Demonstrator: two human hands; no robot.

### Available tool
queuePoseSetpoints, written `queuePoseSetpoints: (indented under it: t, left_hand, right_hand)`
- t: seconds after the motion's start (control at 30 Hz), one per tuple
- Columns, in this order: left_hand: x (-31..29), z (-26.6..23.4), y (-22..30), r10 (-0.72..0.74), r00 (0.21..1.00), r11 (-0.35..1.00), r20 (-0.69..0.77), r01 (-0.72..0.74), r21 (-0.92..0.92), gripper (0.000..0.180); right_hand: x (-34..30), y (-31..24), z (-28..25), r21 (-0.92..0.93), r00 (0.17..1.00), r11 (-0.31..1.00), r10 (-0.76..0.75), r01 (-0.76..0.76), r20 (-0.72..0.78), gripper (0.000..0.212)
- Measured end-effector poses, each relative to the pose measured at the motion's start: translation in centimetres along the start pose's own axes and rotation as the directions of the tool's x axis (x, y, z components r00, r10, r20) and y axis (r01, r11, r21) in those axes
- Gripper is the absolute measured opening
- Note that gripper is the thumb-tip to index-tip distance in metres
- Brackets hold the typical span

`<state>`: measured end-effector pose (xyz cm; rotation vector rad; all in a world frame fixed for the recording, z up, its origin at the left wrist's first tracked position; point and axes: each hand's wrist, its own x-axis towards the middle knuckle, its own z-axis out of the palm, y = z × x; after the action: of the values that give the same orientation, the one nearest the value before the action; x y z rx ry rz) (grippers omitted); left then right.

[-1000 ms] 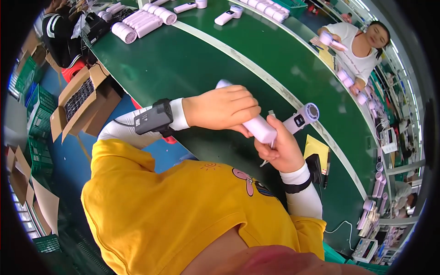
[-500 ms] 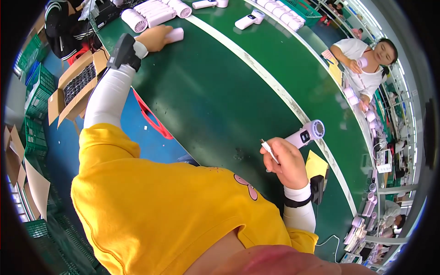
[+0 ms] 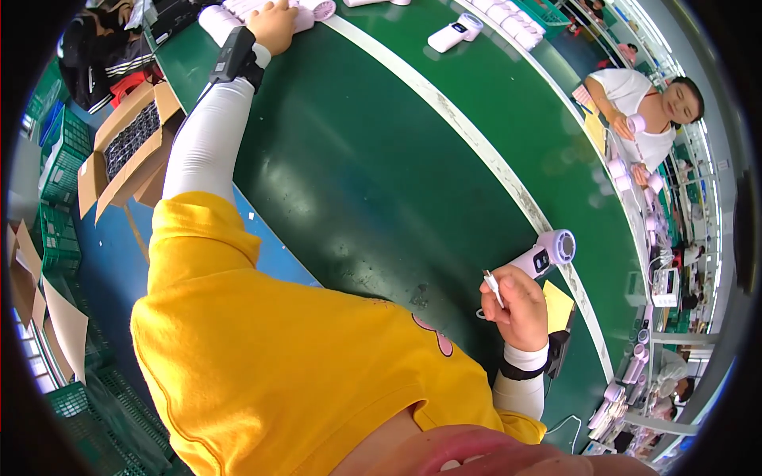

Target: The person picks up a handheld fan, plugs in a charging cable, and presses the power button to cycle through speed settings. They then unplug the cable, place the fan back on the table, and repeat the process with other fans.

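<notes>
Left hand [image 3: 274,24] reaching far across the green table [image 3: 373,174], resting on the pile of pale pink handheld devices [image 3: 305,12] at the far left edge; fingers curled over one of them, grip itself partly cut off by the frame edge, so cannot tell if actually closing on it. Left forearm in a white sleeve with a black wrist strap [image 3: 234,55].

Right hand [image 3: 520,305] hovering near, at the right, fingers pinching narrow on a thin white cable plug [image 3: 492,285], tip pointing up and left. Lying just beside that hand, on the far side: a pale pink handheld fan [image 3: 548,254] with a round head and small dark display, on the table, apart from the plug. Yellow pad [image 3: 559,305] sitting just right of the hand.

Another pink device [image 3: 456,32] lying far centre, beyond the white stripe [image 3: 468,135]. Co-worker in a white shirt [image 3: 647,99] sitting at the far right, handling a pink device. Open cardboard box [image 3: 127,143] of dark parts standing on the floor at the left, green crates [image 3: 59,159] beside it.
</notes>
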<state>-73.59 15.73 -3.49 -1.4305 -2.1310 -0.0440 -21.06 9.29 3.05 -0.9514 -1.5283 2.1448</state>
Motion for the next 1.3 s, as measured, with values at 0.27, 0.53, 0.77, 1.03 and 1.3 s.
queuePoseSetpoints:
  t: [0.27,0.53,0.77,1.03,1.3]
  left_hand:
    - [1.8,-0.2,3.6,-0.342,0.932,0.904,-0.12,0.362,0.229,0.025]
    - [6.7,-1.1,21.1,-0.1,0.966,0.908,-0.239,-0.01,-0.42,0.028]
    - [12.4,3.0,30.4,-0.212,0.974,0.866,-0.079,0.15,-0.477,0.035]
    - [13.0,-0.1,28.0,0.171,0.95,0.811,0.261,0.015,-0.585,0.036]
    - [5.2,-14.1,28.8,0.448,0.888,-0.71,0.106,0.425,-0.561,0.04]
  right_hand:
    - [-1.5,-1.2,-1.5,0.063,0.995,0.993,-0.095,0.097,-0.025,0.019]
    - [-4.3,-4.3,-4.9,-0.153,0.834,0.837,-0.542,0.525,-0.1,0.015]
    - [-7.7,-4.8,-5.1,-0.468,0.659,0.622,-0.745,0.628,-0.107,0.026]
    - [-10.1,-5.7,-3.6,-0.501,0.634,0.687,-0.71,0.527,-0.307,0.04]
    - [-8.9,-5.8,-6.0,-0.312,0.556,0.624,-0.781,0.716,-0.286,0.035]
